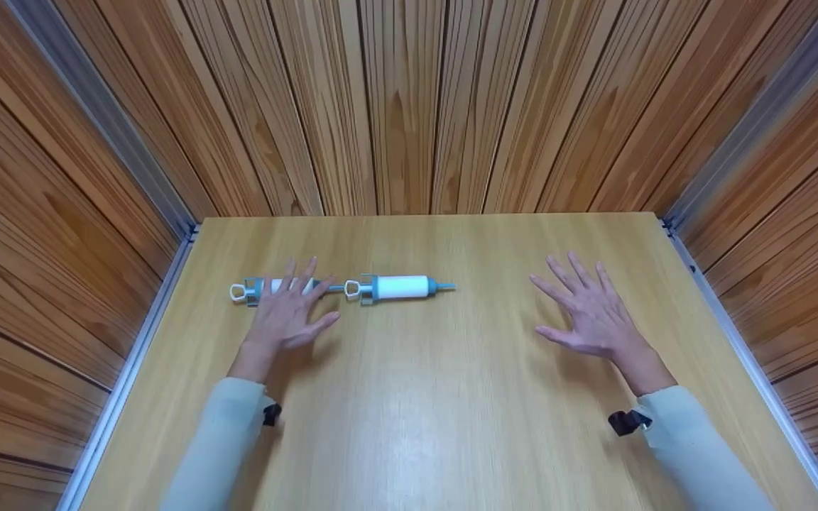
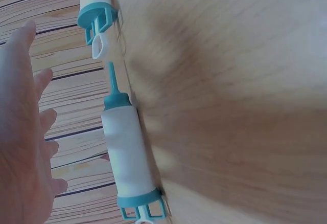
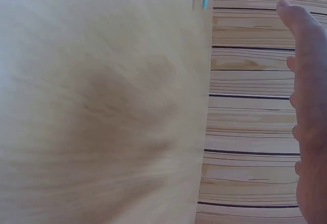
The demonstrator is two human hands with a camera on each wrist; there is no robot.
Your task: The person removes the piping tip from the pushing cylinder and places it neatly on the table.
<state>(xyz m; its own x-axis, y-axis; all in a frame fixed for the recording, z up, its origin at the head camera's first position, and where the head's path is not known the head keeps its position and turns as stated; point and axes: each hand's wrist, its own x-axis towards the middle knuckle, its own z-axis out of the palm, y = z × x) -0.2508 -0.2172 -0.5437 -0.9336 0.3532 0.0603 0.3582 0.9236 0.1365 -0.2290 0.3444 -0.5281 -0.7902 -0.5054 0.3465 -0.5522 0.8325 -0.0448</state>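
Two syringes with white barrels, teal ends and white ring handles lie end to end on the table. The left syringe [image 2: 127, 152] is partly hidden in the head view by my left hand [image 1: 282, 316]. That hand hovers over it with fingers spread, holding nothing; the left wrist view shows a gap between hand and syringe. The right syringe [image 1: 402, 287] points its teal nozzle to the right, and its ring handle is near the other's nozzle tip. Far to its right, my right hand [image 1: 590, 316] is held above the table, fingers spread, with nothing in it.
The wooden table [image 1: 409, 397] has a back edge against a wood-plank wall [image 1: 402, 106]. Plank walls also stand at left and right, with metal rails [image 1: 735, 333] along the table's sides. Each sleeve cuff carries a small black device [image 1: 625, 423].
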